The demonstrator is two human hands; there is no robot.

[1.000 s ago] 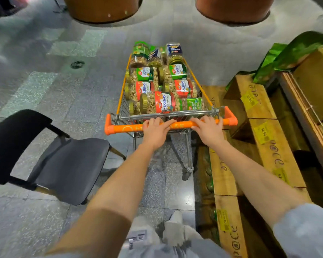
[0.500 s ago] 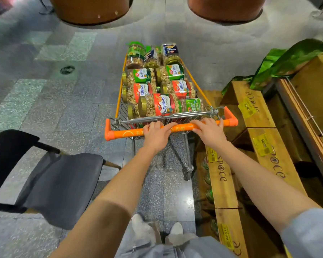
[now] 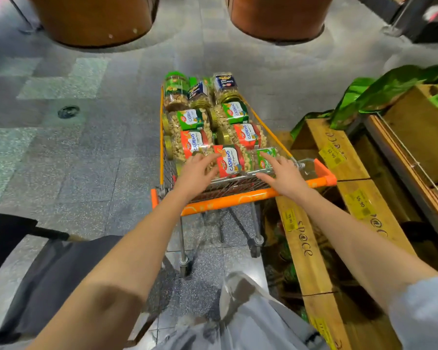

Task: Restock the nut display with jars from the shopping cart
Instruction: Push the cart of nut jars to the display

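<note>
Both hands, left hand (image 3: 196,170) and right hand (image 3: 283,175), are reaching open-fingered and empty over the cart (image 3: 228,202) toward a cashew jar (image 3: 232,160); gripping it looks next.

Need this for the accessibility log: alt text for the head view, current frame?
Both bare hands, left hand and right hand, reach open over the orange handle of a shopping cart toward cashew jars lying on their sides. Wooden crates with yellow price tags stand to the right, a dark chair to the left.
</note>
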